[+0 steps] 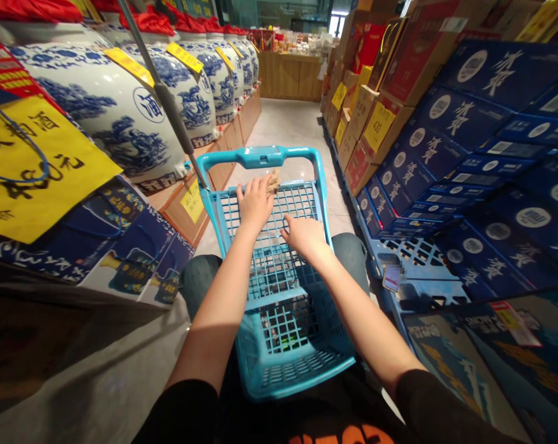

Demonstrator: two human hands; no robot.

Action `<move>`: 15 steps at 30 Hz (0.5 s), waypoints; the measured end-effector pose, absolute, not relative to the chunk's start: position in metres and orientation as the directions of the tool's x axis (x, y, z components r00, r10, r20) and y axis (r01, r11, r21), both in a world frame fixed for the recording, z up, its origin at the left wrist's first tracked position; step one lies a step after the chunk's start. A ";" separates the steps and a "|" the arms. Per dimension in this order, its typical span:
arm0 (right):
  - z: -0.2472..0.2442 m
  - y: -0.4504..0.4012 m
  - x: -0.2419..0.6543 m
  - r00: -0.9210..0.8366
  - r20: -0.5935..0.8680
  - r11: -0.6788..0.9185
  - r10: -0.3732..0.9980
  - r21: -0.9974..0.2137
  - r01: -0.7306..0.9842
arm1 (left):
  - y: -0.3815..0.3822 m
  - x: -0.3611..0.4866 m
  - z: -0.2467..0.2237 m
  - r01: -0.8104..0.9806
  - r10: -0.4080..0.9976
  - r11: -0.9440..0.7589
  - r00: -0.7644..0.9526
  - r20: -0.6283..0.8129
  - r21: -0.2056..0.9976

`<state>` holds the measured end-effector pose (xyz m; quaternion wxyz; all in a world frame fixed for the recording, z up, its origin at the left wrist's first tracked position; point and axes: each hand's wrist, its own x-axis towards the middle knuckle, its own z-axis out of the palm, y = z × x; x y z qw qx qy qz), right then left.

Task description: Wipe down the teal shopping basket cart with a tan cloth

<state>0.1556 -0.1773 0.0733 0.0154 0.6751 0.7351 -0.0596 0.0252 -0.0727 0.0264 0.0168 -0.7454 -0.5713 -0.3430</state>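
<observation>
A turquoise plastic shopping basket (279, 299) with mesh panels lies between the person's knees. My left hand (255, 203) rests palm down on its upper mesh, near the handle end, fingers slightly spread. A small tan, crumpled thing (273, 182) touches the index-finger side of that hand; its lower part is hidden. My right hand (304, 234) hovers over or touches the right of the mesh, its thumb and index finger apart and the other fingers curled, with nothing visible between them. Dark and green items (288, 339) show through the lower mesh.
Blue-and-white jars (121, 105) with red covers line the left, beside a yellow price sign (38, 166). Stacked blue boxes (426, 148) stand on the right, on a blue pallet (431, 271) bearing a phone (391, 277). A grey pole (172, 114) crosses the upper left. A wooden counter (290, 75) stands ahead.
</observation>
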 end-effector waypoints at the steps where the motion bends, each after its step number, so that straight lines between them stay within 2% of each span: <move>1: 0.074 -0.178 0.154 -0.076 -0.107 0.069 0.991 -0.073 0.995 | -0.073 0.026 0.027 0.867 0.843 -0.342 0.113 0.525 0.363; 10: 0.093 -0.174 0.143 -0.056 -0.130 0.047 0.990 -0.075 0.996 | -0.071 0.025 0.025 0.859 0.836 -0.377 0.155 0.526 0.346; 12: 0.092 -0.174 0.143 -0.057 -0.116 0.048 0.992 -0.085 0.995 | -0.067 0.030 0.021 0.818 0.799 -0.492 0.289 0.527 0.298; 15: 0.087 -0.175 0.145 -0.032 -0.086 0.022 0.996 -0.107 0.994 | -0.057 0.041 0.017 0.651 0.666 -0.719 0.548 0.506 0.241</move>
